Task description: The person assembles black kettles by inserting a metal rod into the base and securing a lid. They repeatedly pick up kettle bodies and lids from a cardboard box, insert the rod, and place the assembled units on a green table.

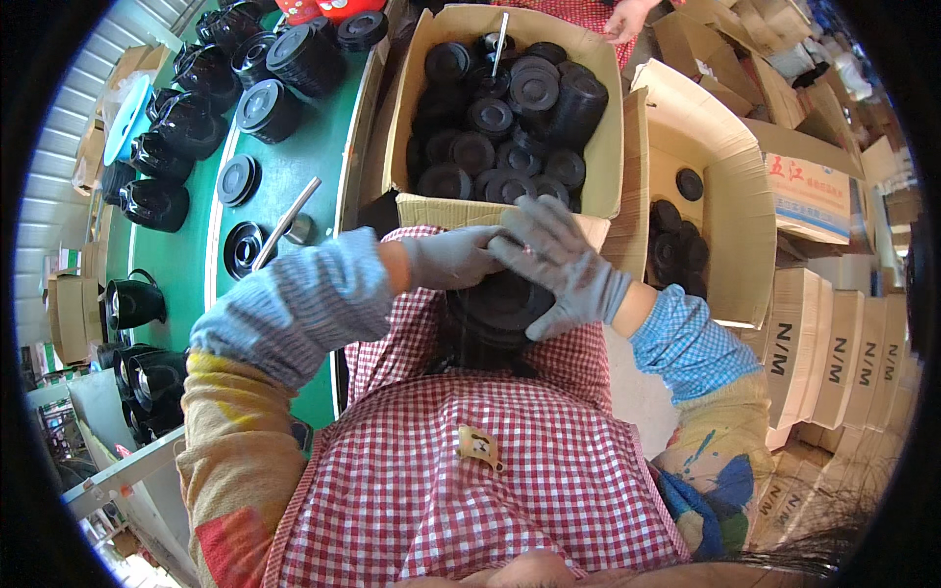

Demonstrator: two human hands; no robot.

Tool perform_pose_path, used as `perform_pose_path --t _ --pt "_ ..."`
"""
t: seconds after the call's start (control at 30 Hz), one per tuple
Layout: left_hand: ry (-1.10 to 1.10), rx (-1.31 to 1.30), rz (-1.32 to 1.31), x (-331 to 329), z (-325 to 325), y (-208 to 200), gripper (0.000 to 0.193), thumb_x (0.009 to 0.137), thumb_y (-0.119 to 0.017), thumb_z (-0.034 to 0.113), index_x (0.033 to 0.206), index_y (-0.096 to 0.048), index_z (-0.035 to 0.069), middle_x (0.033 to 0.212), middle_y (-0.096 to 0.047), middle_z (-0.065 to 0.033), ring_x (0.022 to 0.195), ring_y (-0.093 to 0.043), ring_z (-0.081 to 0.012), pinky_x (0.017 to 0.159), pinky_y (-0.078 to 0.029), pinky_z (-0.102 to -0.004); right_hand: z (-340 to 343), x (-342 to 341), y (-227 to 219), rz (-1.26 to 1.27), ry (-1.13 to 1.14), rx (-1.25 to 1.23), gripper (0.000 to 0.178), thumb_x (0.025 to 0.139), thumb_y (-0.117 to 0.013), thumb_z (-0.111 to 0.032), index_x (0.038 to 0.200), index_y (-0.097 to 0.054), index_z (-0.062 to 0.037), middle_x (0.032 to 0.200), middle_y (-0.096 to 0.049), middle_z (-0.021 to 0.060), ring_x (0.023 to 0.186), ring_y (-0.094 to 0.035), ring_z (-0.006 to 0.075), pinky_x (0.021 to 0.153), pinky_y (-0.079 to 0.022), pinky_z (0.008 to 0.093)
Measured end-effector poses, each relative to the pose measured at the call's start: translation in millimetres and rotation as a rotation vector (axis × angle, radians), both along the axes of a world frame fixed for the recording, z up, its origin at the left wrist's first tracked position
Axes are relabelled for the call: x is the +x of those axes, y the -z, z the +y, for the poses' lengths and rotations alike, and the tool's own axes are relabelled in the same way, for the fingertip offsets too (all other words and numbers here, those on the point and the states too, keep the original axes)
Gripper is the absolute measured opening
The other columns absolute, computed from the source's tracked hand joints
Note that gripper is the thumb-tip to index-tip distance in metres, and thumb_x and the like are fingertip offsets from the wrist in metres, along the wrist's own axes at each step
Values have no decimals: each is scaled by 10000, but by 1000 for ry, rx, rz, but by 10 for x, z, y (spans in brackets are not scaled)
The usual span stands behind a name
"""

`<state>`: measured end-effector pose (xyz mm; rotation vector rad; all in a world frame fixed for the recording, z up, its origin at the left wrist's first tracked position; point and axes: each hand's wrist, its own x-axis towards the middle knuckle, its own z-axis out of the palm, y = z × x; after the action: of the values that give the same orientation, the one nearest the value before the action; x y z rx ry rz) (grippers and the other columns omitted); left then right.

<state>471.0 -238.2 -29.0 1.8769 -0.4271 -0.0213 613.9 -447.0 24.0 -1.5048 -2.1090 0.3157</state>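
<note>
A stack of black round lids (495, 312) sits in my lap, against the checked apron. My left hand (453, 257), in a grey glove, is curled over the far left edge of the upper lid; its fingertips are partly hidden. Across the right side of that lid lies my right hand (569, 263), also gloved in grey, with its fingers stretched and spread apart. Just beyond both hands stands a cardboard box (412, 211) holding many black lids (490, 118) and a pale rod (501, 44).
Left is a green worktable (319, 147) with black pots (157, 203), stacked lids (267, 110) and a metal rod (287, 223). Another carton (730, 255) with some lids stands right, near stacked flat cartons (833, 353). Another person's hand (628, 20) shows at the far edge.
</note>
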Motion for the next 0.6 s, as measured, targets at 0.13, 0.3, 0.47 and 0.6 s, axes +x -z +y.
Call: perform_pose_path --t 0.13,0.3,0.47,0.6 --pt "16 -259 213 295 29 140 236 933 -676 214 1119 -692 70 1194 -697 -99 1143 -659 -249 1023 -500 -365 225 -606 -147 -202 -69 -75 734 882 -621 -576 1535 -447 -288 1666 -251 127 1542 -176 382 1239 -80 586" --pt "265 74 -267 258 144 12 313 1006 -556 246 1258 -664 94 1245 -674 -82 1216 -623 -252 1076 -471 -369 260 -262 41 -10 -230 2 728 873 -607 -604 1518 -475 -293 1655 -269 134 1528 -183 422 1232 -78 605" --pt "38 -4 -728 237 -147 -87 339 1000 -580 258 1276 -652 76 1289 -650 -129 1286 -569 -268 1096 -448 -417 173 -115 170 36 -219 -98 763 785 -669 -625 1459 -548 -289 1639 -304 131 1524 -200 404 1224 -87 596" --pt "-79 59 656 204 -188 -52 412 1019 -577 362 1253 -623 24 1210 -655 -194 1126 -629 -353 954 -511 -448 198 -816 -73 -60 -118 -91 667 875 -571 -603 1472 -531 -309 1645 -279 138 1550 -123 393 1181 -21 706"
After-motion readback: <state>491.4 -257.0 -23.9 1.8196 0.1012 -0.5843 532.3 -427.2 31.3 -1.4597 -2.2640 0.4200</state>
